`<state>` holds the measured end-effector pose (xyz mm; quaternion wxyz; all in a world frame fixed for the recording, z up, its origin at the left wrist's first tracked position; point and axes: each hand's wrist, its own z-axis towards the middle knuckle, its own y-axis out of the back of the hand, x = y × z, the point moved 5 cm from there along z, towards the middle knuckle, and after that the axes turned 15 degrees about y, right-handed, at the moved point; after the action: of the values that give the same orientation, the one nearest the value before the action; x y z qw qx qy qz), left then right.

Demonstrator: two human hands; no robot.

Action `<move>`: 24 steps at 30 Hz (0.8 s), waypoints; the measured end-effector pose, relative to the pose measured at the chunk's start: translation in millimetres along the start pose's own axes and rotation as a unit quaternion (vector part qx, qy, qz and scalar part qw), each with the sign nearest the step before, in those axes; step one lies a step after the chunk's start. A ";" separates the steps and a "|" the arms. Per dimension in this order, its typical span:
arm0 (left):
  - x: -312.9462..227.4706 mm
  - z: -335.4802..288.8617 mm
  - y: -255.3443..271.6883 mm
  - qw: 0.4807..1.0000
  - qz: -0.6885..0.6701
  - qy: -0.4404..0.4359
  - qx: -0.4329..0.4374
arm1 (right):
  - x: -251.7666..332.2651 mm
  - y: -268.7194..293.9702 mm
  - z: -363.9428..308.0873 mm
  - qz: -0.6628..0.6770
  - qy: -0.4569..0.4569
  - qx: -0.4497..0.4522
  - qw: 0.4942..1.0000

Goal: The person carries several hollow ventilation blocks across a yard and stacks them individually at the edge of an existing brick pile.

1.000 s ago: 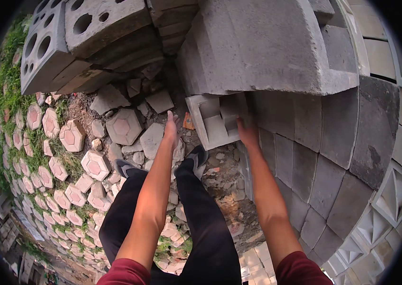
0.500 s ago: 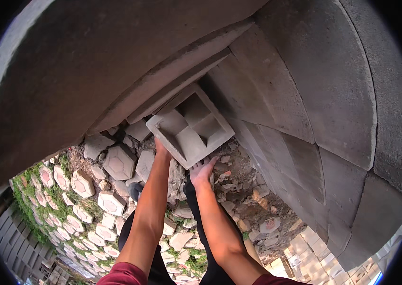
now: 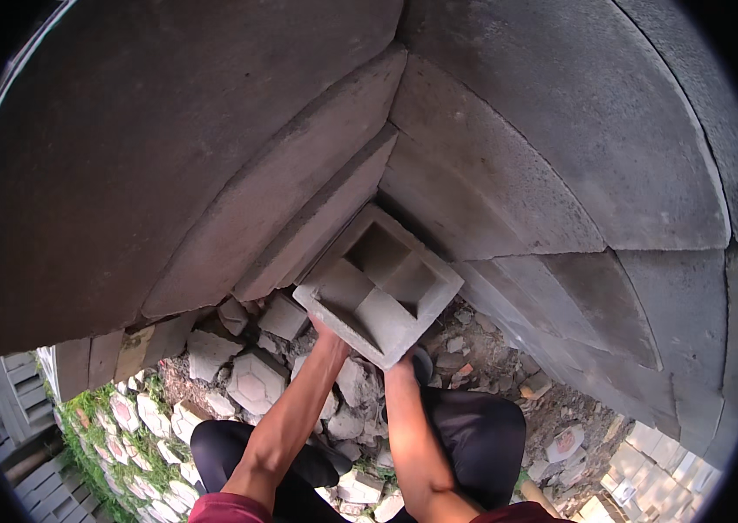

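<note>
Concrete vent block [image 3: 375, 288]: in the inside corner between two concrete stacks, its open cavities facing you and one corner pointing your way.
Left hand [image 3: 325, 325]: yours, at the block's near left edge, fingers out of sight beneath it; how far they curl cannot be told.
Right hand [image 3: 401, 365]: yours, at the nearest corner, its fingers also hidden; the hold looks two-handed, though the grip itself is unseen.
Left stack [image 3: 203, 166]: broad grey slabs looming over the block's upper left edge, contact unclear.
Right stack [image 3: 574, 148]: stepped grey faces just beside the block's other far edge.
Ground: rubble [image 3: 533, 383] and a hexagonal paver [image 3: 258, 382] below, near your bent knees in dark trousers [image 3: 473, 424].
Progress: the block is within the corner, a judgement from its position; release is not yet done, and whether your hands bear its weight cannot be told.
</note>
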<state>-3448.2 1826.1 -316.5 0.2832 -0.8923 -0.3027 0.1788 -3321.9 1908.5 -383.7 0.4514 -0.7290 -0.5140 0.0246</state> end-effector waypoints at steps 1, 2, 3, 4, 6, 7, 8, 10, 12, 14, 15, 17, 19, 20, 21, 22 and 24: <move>-4.7 1.6 -3.4 0.999 0.025 -0.023 -0.004 | -2.1 1.7 6.4 0.004 -0.005 0.024 1.000; -13.6 -1.6 2.9 0.999 0.019 -0.036 -0.007 | -6.4 -18.1 -3.8 0.002 -0.021 0.010 1.000; -12.8 -6.2 -4.9 0.999 0.015 -0.036 -0.003 | -0.3 -26.4 -8.9 0.009 -0.015 0.011 1.000; -14.7 -9.5 -14.4 0.999 0.011 -0.038 0.005 | 4.0 -35.6 -9.8 0.017 -0.009 0.017 1.000; -18.4 -13.0 -15.9 0.999 0.026 -0.009 0.016 | 9.9 -52.8 -15.2 -0.081 0.022 0.027 0.996; -21.6 -13.0 -13.5 1.000 0.021 0.007 0.017 | 9.1 -61.6 -20.2 -0.081 0.019 0.015 0.996; -15.0 -14.8 -20.4 0.999 0.020 0.036 0.024 | 17.3 -60.8 -18.9 -0.130 0.054 0.017 0.990; -0.6 -43.2 -54.4 0.998 0.052 0.008 -0.030 | 33.0 -49.1 -11.3 -0.070 0.097 0.033 0.992; -8.8 -30.8 -35.4 0.999 0.051 -0.012 -0.017 | 26.7 -45.9 -4.2 -0.129 0.091 0.067 0.985; -4.8 -33.3 -33.5 0.997 0.064 0.031 0.029 | 30.3 -35.2 -1.4 -0.134 0.132 0.061 0.980; -9.6 -33.3 -28.4 0.996 0.069 0.034 0.037 | 25.5 -35.5 -3.0 -0.175 0.141 0.065 0.972; -6.8 -25.3 -30.6 0.997 0.031 0.030 0.057 | 21.1 -29.2 0.3 -0.169 0.125 0.037 0.977; 2.6 -24.9 -19.1 0.999 -0.008 0.035 0.034 | 21.1 -14.6 -0.9 -0.171 0.154 0.012 0.973; 3.1 -19.6 -9.7 0.998 -0.018 0.014 0.056 | 19.4 -11.5 -2.5 -0.160 0.171 0.008 0.972; 2.5 -12.0 2.0 0.996 -0.032 -0.010 0.078 | 17.4 -9.4 -1.8 -0.151 0.186 0.006 0.971; 1.7 -3.5 11.7 0.993 -0.045 -0.036 0.099 | 13.7 -9.1 1.2 -0.157 0.186 0.009 0.970; 7.1 0.7 32.8 0.997 -0.010 -0.081 -0.016 | 13.1 6.3 8.8 -0.170 0.191 -0.002 0.967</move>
<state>-3428.8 1809.4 -338.3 0.2456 -0.8760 -0.3367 0.2428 -3315.6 1923.8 -387.7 0.5376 -0.6228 -0.5346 -0.1930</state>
